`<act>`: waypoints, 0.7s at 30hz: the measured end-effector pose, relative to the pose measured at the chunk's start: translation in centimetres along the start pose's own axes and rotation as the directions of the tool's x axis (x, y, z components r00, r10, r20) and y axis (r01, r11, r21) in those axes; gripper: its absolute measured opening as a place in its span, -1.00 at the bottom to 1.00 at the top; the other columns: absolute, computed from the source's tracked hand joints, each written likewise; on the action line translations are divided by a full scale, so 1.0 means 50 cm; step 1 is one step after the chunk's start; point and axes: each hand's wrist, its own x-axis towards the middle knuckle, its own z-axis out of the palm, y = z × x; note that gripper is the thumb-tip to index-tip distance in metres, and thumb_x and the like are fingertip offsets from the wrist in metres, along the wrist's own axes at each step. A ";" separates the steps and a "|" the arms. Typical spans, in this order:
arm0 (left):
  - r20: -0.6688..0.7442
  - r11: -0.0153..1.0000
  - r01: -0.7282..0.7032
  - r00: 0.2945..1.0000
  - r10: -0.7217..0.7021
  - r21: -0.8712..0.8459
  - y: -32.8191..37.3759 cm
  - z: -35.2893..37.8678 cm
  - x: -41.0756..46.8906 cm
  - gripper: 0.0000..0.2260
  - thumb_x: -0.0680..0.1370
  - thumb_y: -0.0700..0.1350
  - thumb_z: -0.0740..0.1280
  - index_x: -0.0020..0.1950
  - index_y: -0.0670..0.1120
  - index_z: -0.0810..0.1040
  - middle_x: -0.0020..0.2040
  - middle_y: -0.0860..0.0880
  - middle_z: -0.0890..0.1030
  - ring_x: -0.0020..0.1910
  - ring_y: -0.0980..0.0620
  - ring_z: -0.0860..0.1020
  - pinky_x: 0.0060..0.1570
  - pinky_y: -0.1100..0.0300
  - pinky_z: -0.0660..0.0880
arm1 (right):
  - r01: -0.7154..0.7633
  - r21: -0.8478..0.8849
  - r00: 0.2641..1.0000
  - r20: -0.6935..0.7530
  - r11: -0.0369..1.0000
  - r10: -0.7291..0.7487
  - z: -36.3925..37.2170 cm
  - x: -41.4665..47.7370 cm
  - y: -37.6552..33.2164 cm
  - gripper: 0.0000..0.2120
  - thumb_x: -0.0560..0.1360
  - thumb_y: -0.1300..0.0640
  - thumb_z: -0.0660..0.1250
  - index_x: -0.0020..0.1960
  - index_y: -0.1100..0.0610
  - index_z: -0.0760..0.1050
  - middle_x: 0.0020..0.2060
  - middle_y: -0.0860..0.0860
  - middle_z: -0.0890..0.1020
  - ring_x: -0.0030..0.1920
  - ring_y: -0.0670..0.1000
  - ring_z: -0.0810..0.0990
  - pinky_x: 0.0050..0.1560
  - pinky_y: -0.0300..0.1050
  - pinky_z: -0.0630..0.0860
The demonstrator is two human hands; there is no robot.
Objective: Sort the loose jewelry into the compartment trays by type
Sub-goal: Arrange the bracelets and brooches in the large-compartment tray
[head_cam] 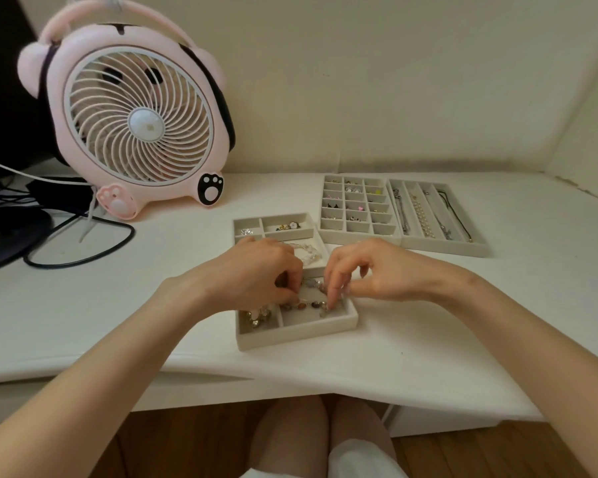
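Note:
A grey compartment tray (pixel 297 334) sits on the white desk in front of me. A beaded bracelet (pixel 308 304) with brown and grey stones lies across its near right compartment. My left hand (pixel 256 270) pinches the bracelet's left side. My right hand (pixel 363 270) pinches its right side, fingertips down in the compartment. A cluster of gold and pearl pieces (pixel 256 317) fills the near left compartment. A clear crystal bracelet (pixel 309 253) lies in the middle compartment, partly hidden by my left hand. Small charms (pixel 289 226) sit in the far compartment.
Two more grey trays stand at the back right: a grid tray (pixel 358 238) with small earrings, and a long-slot tray (pixel 477 248) holding necklaces and a pearl strand. A pink fan (pixel 135 125) with a black cable (pixel 83 257) stands at the left.

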 end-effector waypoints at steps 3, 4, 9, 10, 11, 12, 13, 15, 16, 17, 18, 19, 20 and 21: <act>-0.009 0.999 -0.049 0.999 0.049 0.009 0.000 0.001 -0.001 -0.90 0.50 0.01 0.29 -0.06 0.10 0.60 -0.05 0.17 0.53 0.03 0.13 0.39 0.14 0.10 0.31 | 0.068 0.003 0.995 -0.079 0.998 -0.068 0.000 0.003 0.011 -0.55 0.36 0.45 0.21 -0.18 -0.05 0.68 -0.13 -0.15 0.64 -0.10 -0.04 0.54 -0.15 -0.41 0.34; -0.004 0.998 -0.067 0.998 0.067 0.000 0.002 0.000 -0.002 -0.84 0.48 0.01 0.24 -0.04 0.11 0.60 -0.02 0.19 0.53 0.03 0.15 0.36 0.14 0.12 0.29 | 0.088 -0.016 0.991 -0.097 0.996 -0.089 0.003 0.006 0.014 -0.54 0.33 0.45 0.18 -0.17 -0.04 0.68 -0.13 -0.15 0.64 -0.11 -0.04 0.54 -0.15 -0.40 0.34; 0.038 0.992 -0.097 0.995 0.094 0.077 0.002 -0.008 -0.008 -0.64 0.36 -0.05 0.03 -0.08 0.12 0.59 0.03 0.22 0.54 0.00 0.20 0.28 0.05 0.19 0.20 | 0.133 -0.245 0.982 -0.096 0.960 -0.161 0.020 0.019 0.018 -0.53 0.25 0.28 0.10 -0.09 -0.04 0.69 -0.11 -0.17 0.62 -0.17 -0.14 0.40 -0.07 -0.16 0.39; 0.042 0.989 -0.103 0.994 0.099 0.106 -0.001 -0.009 -0.008 -0.65 0.36 -0.06 0.03 -0.11 0.11 0.59 0.04 0.23 0.55 0.01 0.19 0.30 0.02 0.19 0.19 | 0.127 -0.272 0.984 -0.087 0.954 -0.156 0.020 0.018 0.014 -0.54 0.28 0.29 0.13 -0.08 -0.05 0.69 -0.11 -0.17 0.62 -0.18 -0.18 0.38 -0.07 -0.13 0.39; 0.042 0.985 -0.110 0.994 0.106 0.133 -0.002 -0.009 -0.009 -0.66 0.36 -0.06 0.02 -0.13 0.11 0.58 0.04 0.24 0.57 0.01 0.18 0.32 0.01 0.19 0.19 | 0.120 -0.295 0.986 -0.074 0.948 -0.148 0.019 0.017 0.010 -0.56 0.31 0.32 0.16 -0.07 -0.06 0.68 -0.11 -0.16 0.61 -0.18 -0.21 0.37 -0.06 -0.13 0.38; 0.035 0.980 -0.121 0.993 0.117 0.160 -0.003 -0.009 -0.008 -0.67 0.37 -0.06 0.02 -0.14 0.10 0.58 0.04 0.24 0.58 0.01 0.17 0.33 -0.01 0.18 0.18 | 0.112 -0.314 0.989 -0.060 0.943 -0.137 0.018 0.016 0.006 -0.57 0.34 0.34 0.18 -0.05 -0.06 0.68 -0.13 -0.15 0.61 -0.18 -0.22 0.36 -0.06 -0.12 0.39; 0.019 0.975 -0.131 0.991 0.130 0.182 -0.003 -0.008 -0.009 -0.67 0.37 -0.07 0.02 -0.16 0.09 0.59 0.03 0.24 0.60 0.01 0.16 0.35 -0.03 0.17 0.18 | 0.103 -0.326 0.991 -0.049 0.940 -0.126 0.018 0.015 0.003 -0.57 0.35 0.35 0.19 -0.04 -0.07 0.68 -0.16 -0.15 0.60 -0.19 -0.24 0.36 -0.07 -0.12 0.39; -0.037 0.965 -0.158 0.985 0.169 0.209 -0.003 -0.005 -0.011 -0.64 0.38 -0.06 0.00 -0.21 0.06 0.60 -0.01 0.22 0.63 -0.04 0.13 0.39 -0.07 0.15 0.21 | 0.088 -0.326 0.994 -0.037 0.941 -0.106 0.017 0.014 -0.001 -0.57 0.35 0.32 0.19 -0.03 -0.08 0.67 -0.23 -0.19 0.55 -0.18 -0.28 0.37 -0.10 -0.16 0.35; -0.077 0.961 -0.178 0.977 0.198 0.213 -0.003 -0.004 -0.013 -0.63 0.37 -0.06 -0.01 -0.25 0.06 0.61 -0.04 0.21 0.64 -0.07 0.11 0.41 -0.09 0.13 0.25 | 0.081 -0.320 0.995 -0.033 0.944 -0.097 0.017 0.013 -0.002 -0.57 0.35 0.32 0.19 -0.03 -0.08 0.67 -0.26 -0.21 0.52 -0.18 -0.28 0.37 -0.10 -0.17 0.35; -0.109 0.959 -0.196 0.969 0.221 0.204 -0.004 -0.002 -0.014 -0.63 0.36 -0.06 -0.01 -0.27 0.06 0.61 -0.05 0.21 0.65 -0.10 0.09 0.43 -0.12 0.12 0.29 | 0.075 -0.314 0.996 -0.029 0.946 -0.089 0.017 0.013 -0.002 -0.57 0.35 0.33 0.19 -0.02 -0.09 0.67 -0.27 -0.21 0.51 -0.17 -0.25 0.38 -0.09 -0.16 0.37; -0.120 0.961 -0.209 0.965 0.233 0.180 -0.004 0.000 -0.016 -0.62 0.35 -0.05 0.00 -0.25 0.08 0.63 -0.04 0.21 0.64 -0.09 0.09 0.44 -0.13 0.11 0.31 | 0.069 -0.308 0.996 -0.024 0.949 -0.080 0.018 0.012 -0.002 -0.55 0.36 0.34 0.20 0.00 -0.09 0.66 -0.25 -0.19 0.52 -0.15 -0.21 0.38 -0.07 -0.14 0.39; -0.105 0.966 -0.215 0.967 0.231 0.146 -0.005 0.001 -0.016 -0.61 0.35 -0.04 0.00 -0.20 0.09 0.64 -0.02 0.21 0.63 -0.06 0.09 0.44 -0.10 0.13 0.30 | 0.060 -0.299 0.997 -0.018 0.952 -0.069 0.018 0.011 -0.002 -0.54 0.37 0.35 0.19 0.02 -0.09 0.66 -0.22 -0.16 0.53 -0.14 -0.18 0.40 -0.05 -0.12 0.42; -0.073 0.972 -0.211 0.973 0.219 0.105 -0.004 0.001 -0.017 -0.59 0.36 -0.03 -0.01 -0.13 0.11 0.64 0.01 0.21 0.61 -0.02 0.11 0.42 -0.05 0.16 0.25 | 0.052 -0.285 0.998 -0.011 0.957 -0.057 0.019 0.011 -0.001 -0.52 0.38 0.36 0.19 0.05 -0.09 0.65 -0.20 -0.13 0.53 -0.12 -0.12 0.42 -0.04 -0.10 0.43; -0.038 0.978 -0.197 0.979 0.200 0.074 -0.005 0.001 -0.018 -0.59 0.37 -0.04 0.00 -0.07 0.12 0.63 0.03 0.21 0.59 0.01 0.13 0.39 -0.02 0.20 0.21 | 0.048 -0.269 0.999 0.001 0.962 -0.050 0.020 0.011 0.000 -0.51 0.39 0.37 0.18 0.08 -0.09 0.64 -0.19 -0.12 0.53 -0.12 -0.09 0.44 -0.04 -0.09 0.44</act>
